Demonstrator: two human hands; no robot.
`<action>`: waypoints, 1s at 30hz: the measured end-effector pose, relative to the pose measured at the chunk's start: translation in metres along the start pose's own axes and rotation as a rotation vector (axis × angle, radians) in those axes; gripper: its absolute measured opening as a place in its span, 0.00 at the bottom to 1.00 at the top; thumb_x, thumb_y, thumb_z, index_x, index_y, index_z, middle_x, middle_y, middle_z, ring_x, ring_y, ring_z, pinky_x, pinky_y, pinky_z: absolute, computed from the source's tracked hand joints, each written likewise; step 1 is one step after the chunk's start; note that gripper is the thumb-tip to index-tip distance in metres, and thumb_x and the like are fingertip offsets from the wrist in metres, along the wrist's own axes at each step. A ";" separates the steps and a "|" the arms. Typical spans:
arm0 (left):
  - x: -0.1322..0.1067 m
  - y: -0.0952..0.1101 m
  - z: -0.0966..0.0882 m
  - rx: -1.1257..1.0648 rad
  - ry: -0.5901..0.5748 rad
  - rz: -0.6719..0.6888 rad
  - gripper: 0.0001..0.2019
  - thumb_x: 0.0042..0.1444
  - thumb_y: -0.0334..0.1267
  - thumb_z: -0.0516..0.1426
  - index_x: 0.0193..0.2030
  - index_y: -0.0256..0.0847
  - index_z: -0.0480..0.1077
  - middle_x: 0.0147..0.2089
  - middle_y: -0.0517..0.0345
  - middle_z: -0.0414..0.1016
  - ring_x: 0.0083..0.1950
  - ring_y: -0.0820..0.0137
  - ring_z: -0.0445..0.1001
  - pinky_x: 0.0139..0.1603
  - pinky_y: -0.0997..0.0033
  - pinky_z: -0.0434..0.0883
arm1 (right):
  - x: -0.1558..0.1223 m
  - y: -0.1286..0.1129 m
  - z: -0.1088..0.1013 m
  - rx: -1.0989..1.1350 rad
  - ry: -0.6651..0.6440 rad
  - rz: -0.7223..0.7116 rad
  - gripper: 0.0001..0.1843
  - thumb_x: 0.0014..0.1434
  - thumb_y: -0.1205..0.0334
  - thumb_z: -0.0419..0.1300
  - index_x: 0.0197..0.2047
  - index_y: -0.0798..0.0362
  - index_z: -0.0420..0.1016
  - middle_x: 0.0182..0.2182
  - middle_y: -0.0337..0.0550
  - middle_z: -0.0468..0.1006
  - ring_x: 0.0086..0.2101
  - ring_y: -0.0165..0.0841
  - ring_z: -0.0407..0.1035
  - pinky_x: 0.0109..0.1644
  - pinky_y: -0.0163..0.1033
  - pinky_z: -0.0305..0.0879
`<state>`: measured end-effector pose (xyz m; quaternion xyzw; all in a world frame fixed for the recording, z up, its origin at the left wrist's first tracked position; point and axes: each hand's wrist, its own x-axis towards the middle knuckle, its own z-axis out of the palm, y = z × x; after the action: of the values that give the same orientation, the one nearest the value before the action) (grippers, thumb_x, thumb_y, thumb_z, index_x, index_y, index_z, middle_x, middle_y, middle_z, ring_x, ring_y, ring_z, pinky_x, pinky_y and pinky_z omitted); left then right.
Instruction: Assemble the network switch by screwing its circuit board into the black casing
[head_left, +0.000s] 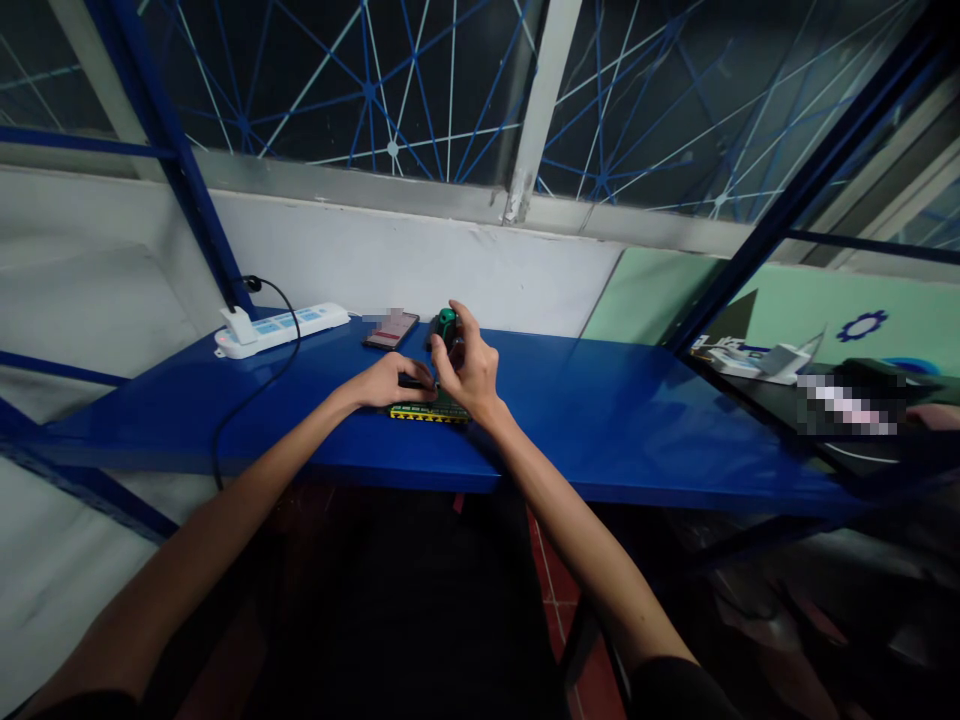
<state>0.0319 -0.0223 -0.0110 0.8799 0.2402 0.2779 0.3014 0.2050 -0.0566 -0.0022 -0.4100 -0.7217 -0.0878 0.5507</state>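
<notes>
My right hand [469, 368] is closed around a screwdriver [447, 320] with a green and black handle, held roughly upright; its lower end is hidden by my fingers. Below it on the blue table lies a flat green piece [427, 410] with a yellow and black patterned front edge. My left hand [394, 381] rests at the left side of this piece, fingers bent over a small dark object [415, 382] on top of it. What that dark object is, I cannot make out.
A phone [391, 328] lies behind my left hand on the blue table [585, 420]. To the left stands a white power strip [285, 328] with a black cable [255, 395] hanging over the front edge. On the right, another person's hand [934, 415] is near dark items.
</notes>
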 end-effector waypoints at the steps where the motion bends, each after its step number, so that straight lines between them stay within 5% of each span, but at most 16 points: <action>1: 0.000 0.001 0.001 0.037 0.028 0.005 0.15 0.52 0.47 0.65 0.39 0.38 0.78 0.42 0.51 0.80 0.45 0.62 0.77 0.51 0.60 0.71 | 0.000 0.000 0.000 0.003 0.013 0.016 0.27 0.66 0.51 0.47 0.65 0.52 0.56 0.37 0.44 0.78 0.24 0.28 0.68 0.30 0.38 0.64; 7: -0.002 0.002 0.007 0.379 -0.017 0.041 0.36 0.40 0.59 0.67 0.53 0.40 0.72 0.52 0.47 0.72 0.52 0.57 0.72 0.52 0.58 0.68 | 0.005 0.005 -0.002 0.109 0.110 0.184 0.26 0.67 0.50 0.47 0.65 0.51 0.53 0.33 0.42 0.76 0.22 0.29 0.64 0.28 0.39 0.62; 13: -0.004 0.002 0.007 0.652 -0.040 -0.077 0.49 0.42 0.67 0.61 0.67 0.41 0.60 0.53 0.44 0.71 0.51 0.52 0.71 0.49 0.58 0.66 | 0.011 0.018 -0.001 0.164 0.185 0.272 0.29 0.66 0.49 0.49 0.66 0.50 0.49 0.36 0.44 0.76 0.23 0.30 0.68 0.30 0.39 0.63; 30: -0.003 -0.003 0.011 0.708 -0.048 -0.052 0.36 0.47 0.66 0.58 0.55 0.41 0.70 0.50 0.48 0.71 0.49 0.56 0.70 0.49 0.61 0.63 | 0.015 0.023 -0.007 0.073 0.245 0.210 0.25 0.67 0.52 0.49 0.64 0.49 0.52 0.37 0.45 0.76 0.23 0.29 0.67 0.30 0.40 0.64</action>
<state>0.0355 -0.0267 -0.0209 0.9297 0.3367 0.1489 -0.0098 0.2246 -0.0384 0.0055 -0.4491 -0.6051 -0.0532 0.6553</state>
